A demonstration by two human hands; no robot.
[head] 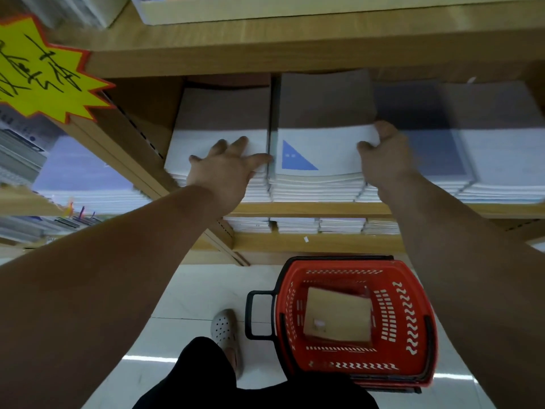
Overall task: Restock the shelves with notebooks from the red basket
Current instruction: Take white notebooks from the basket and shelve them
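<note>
A white notebook with a blue triangle (321, 149) lies on top of the middle stack on the wooden shelf (295, 208). My left hand (227, 169) rests flat with spread fingers on the neighbouring left stack (206, 137), its thumb against the middle stack's left edge. My right hand (383, 152) grips the triangle notebook's right edge, fingers curled over it. On the floor below stands the red basket (413, 305) with a tan notebook (339, 317) inside.
More notebook stacks (486, 154) fill the shelf to the right, and a lower shelf (309, 225) holds others. A yellow starburst price sign (38, 72) hangs at upper left. My foot in a white shoe (225, 329) stands left of the basket's black handle (259, 315).
</note>
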